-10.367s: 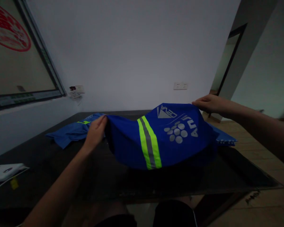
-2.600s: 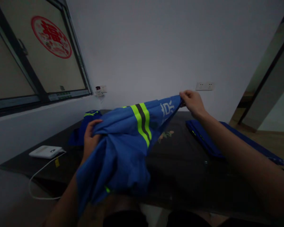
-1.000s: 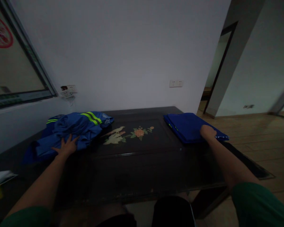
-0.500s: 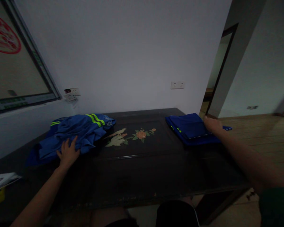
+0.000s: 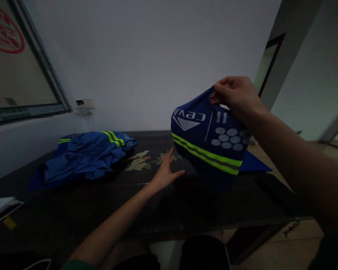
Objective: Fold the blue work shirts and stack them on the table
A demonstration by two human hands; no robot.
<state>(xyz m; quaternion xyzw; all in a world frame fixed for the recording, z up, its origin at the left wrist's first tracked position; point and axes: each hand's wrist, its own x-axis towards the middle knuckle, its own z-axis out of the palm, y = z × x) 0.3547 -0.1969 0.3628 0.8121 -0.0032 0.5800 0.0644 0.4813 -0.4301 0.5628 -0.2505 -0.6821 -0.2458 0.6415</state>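
Observation:
Pinched in my right hand (image 5: pixel 236 95) is the upper edge of a dark blue garment (image 5: pixel 197 137), which hangs above the right half of the table. It bears white lettering, grey dots and yellow-green stripes; its full shape cannot be made out. My left hand (image 5: pixel 166 170) is over the table's middle, fingers spread and holding nothing, to the left of the hanging garment. Another blue cloth (image 5: pixel 255 163) lies flat behind my right hand, partly hidden. On the left rests a crumpled pile of blue clothing (image 5: pixel 87 155) with yellow-green stripes.
The dark table (image 5: pixel 146 213) has a painted flower and bird pattern (image 5: pixel 138 161). At its left edge lie a white object (image 5: pixel 1 206) with a cable and a yellow tag (image 5: pixel 9 222). A wall socket with a plug (image 5: pixel 84 107) is at the back left, beside the window (image 5: pixel 19 75).
My right hand has lifted the dark blue garment from the folded stack on the right, moving it up and leftward. My left hand has left the crumpled pile and moved right to the middle.

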